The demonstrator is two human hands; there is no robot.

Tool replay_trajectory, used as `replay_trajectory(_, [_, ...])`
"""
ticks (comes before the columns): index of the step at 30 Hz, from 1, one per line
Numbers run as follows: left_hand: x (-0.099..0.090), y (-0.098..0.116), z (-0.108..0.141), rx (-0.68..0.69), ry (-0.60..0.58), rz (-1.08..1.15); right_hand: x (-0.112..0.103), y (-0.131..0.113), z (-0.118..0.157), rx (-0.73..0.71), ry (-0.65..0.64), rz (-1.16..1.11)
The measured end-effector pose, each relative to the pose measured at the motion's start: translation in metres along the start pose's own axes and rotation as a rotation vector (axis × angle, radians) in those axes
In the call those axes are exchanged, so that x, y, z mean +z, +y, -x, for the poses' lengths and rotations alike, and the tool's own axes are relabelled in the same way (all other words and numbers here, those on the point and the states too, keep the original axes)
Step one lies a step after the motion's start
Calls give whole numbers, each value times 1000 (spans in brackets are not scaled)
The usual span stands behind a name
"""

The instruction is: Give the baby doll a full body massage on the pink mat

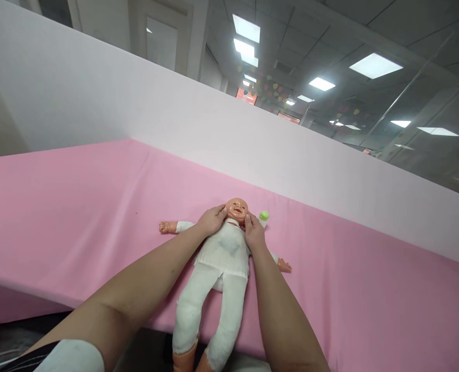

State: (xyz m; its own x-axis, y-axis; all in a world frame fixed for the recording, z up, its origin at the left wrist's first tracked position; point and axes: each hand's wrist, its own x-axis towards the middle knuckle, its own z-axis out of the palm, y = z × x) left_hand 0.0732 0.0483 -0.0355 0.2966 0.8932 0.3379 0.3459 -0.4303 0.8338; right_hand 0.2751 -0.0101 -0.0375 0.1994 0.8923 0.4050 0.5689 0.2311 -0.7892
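On the pink cover lies a baby doll (229,248), face up, with a hard plastic head and a white cloth body. Its arms stretch out to both sides, and its lower legs run out of view at the bottom. My left hand (213,219) grips one side of the doll's head near the ear and jaw. The other side of the head is held by my right hand (255,231), its fingers bent against the cheek. Just beyond my right hand a small bottle with a green cap (264,215) shows, its lower part hidden.
A pink-covered table (369,279) spreads out to both sides, with its near edge below the doll. Along its far side stands a white partition wall (229,129). Above it is a window (330,57) with ceiling lights showing.
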Motion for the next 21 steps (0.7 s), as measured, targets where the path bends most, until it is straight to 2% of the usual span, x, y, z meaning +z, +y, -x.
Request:
replay_trajectory(8, [-5,18,7,-44,-62,-22,1,-16,2,111,-6,86])
replay_trajectory(21, [-4,12,6,11,-20,-34,1,2,0,29,-24,25])
